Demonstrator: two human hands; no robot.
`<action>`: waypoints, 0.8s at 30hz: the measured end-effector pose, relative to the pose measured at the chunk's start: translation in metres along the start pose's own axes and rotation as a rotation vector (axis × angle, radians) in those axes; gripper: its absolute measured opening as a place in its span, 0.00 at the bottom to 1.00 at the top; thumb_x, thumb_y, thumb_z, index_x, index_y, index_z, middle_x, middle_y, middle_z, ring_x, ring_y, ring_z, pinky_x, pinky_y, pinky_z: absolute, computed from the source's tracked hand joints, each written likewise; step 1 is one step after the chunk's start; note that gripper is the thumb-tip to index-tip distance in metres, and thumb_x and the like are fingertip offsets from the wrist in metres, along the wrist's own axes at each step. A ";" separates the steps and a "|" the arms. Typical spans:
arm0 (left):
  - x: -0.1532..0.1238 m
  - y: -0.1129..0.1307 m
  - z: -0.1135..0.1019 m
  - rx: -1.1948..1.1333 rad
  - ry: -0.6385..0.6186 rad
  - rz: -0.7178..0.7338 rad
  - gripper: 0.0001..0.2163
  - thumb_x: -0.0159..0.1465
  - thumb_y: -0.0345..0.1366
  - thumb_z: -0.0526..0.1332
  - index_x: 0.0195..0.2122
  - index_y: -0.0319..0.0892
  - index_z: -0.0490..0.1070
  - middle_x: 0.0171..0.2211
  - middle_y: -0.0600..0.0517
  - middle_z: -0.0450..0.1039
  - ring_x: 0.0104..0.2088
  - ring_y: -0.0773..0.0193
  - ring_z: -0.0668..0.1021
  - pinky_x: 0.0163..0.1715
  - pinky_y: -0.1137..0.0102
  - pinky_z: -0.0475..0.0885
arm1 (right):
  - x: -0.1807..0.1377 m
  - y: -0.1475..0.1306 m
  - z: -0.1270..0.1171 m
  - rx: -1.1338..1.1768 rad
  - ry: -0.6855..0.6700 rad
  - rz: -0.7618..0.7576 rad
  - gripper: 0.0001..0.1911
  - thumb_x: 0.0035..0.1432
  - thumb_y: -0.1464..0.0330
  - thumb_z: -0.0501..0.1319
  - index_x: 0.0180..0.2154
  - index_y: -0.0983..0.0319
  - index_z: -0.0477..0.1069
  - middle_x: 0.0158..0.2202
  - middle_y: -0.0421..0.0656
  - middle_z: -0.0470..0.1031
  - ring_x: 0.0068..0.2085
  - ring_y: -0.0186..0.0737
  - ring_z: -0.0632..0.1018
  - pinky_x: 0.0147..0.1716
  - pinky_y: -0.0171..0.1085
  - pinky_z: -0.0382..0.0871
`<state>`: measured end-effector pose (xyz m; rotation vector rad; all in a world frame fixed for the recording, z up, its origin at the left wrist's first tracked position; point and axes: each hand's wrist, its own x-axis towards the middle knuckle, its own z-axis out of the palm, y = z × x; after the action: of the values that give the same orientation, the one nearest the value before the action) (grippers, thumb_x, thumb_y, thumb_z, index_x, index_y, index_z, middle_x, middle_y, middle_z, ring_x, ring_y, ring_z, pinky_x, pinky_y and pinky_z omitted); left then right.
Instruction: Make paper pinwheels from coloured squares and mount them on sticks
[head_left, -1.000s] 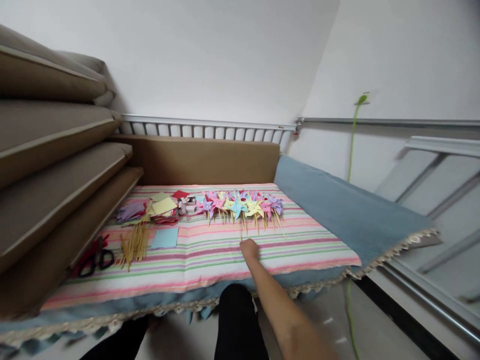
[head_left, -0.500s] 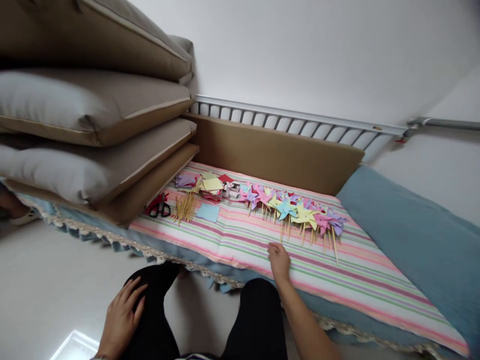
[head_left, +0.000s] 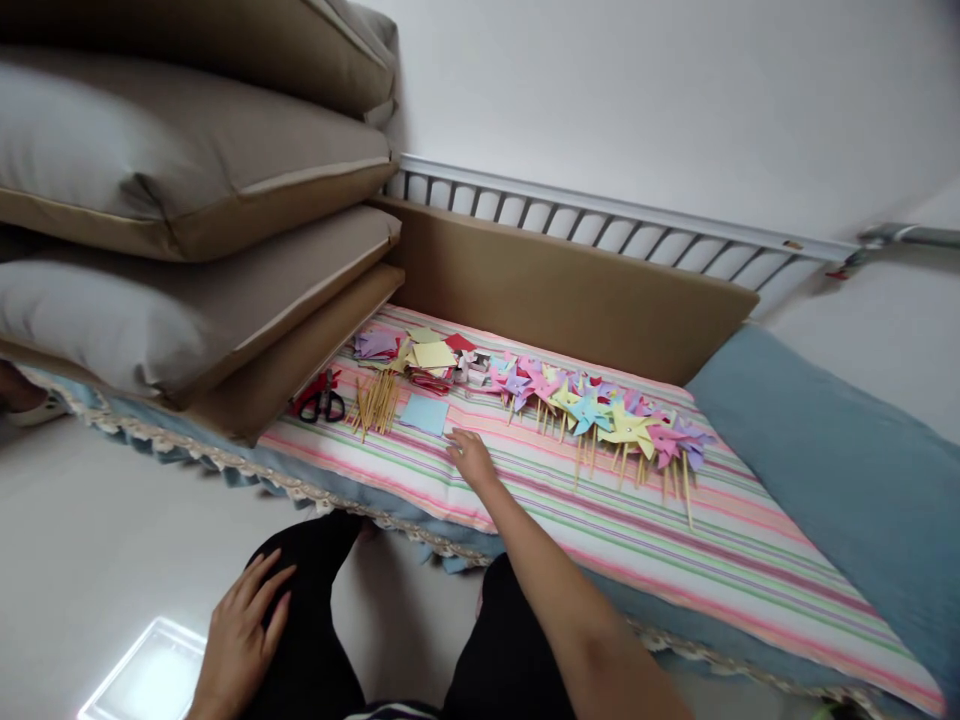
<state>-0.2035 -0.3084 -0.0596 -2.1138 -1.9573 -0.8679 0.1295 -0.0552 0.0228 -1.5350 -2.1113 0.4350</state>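
Note:
My left hand (head_left: 244, 625) lies flat on my left knee, fingers spread. My right hand (head_left: 471, 458) is at the near right corner of a light blue paper square (head_left: 425, 413), fingers slightly curled and apart, holding nothing I can see. Left of the square is a bundle of thin wooden sticks (head_left: 375, 403), with black-handled scissors (head_left: 322, 403) beyond it. Behind lie stacks of coloured paper: purple (head_left: 377, 344) and yellow (head_left: 433, 355). Finished paper pinwheels (head_left: 589, 408) on sticks lie in an overlapping row to the right.
A striped cloth (head_left: 600, 520) covers the seat. Large grey-brown cushions (head_left: 285, 150) are piled at the left, and a brown panel (head_left: 555, 290) stands along the back before a white radiator (head_left: 600, 215). Blue fabric (head_left: 825, 430) covers the right side. Part of another person's foot (head_left: 34, 410) shows far left.
My right hand has moved left, from in front of the pinwheels to the light blue paper square. My left hand stays on my knee. The view has shifted slightly.

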 end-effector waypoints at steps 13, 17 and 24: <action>0.006 -0.007 -0.003 -0.063 -0.029 -0.039 0.14 0.60 0.39 0.55 0.47 0.46 0.69 0.54 0.46 0.65 0.55 0.50 0.67 0.51 0.55 0.65 | 0.050 -0.004 0.027 -0.086 -0.096 -0.058 0.16 0.60 0.64 0.56 0.49 0.62 0.66 0.51 0.47 0.68 0.50 0.44 0.71 0.49 0.50 0.65; 0.006 -0.008 -0.003 -0.073 -0.036 -0.056 0.14 0.60 0.39 0.55 0.47 0.46 0.68 0.54 0.46 0.65 0.56 0.50 0.66 0.51 0.54 0.65 | 0.050 -0.003 0.030 -0.103 -0.080 -0.056 0.15 0.60 0.64 0.56 0.48 0.62 0.66 0.50 0.46 0.69 0.49 0.44 0.71 0.48 0.49 0.66; 0.004 -0.009 -0.004 -0.096 -0.029 -0.088 0.14 0.60 0.40 0.55 0.47 0.47 0.68 0.54 0.47 0.65 0.56 0.50 0.66 0.53 0.53 0.64 | 0.050 -0.001 0.032 -0.128 -0.069 -0.064 0.14 0.60 0.64 0.56 0.47 0.63 0.67 0.49 0.46 0.69 0.48 0.43 0.72 0.47 0.49 0.67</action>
<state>-0.2139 -0.3056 -0.0569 -2.1165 -2.0768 -0.9708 0.0987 -0.0074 0.0072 -1.5379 -2.2739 0.3408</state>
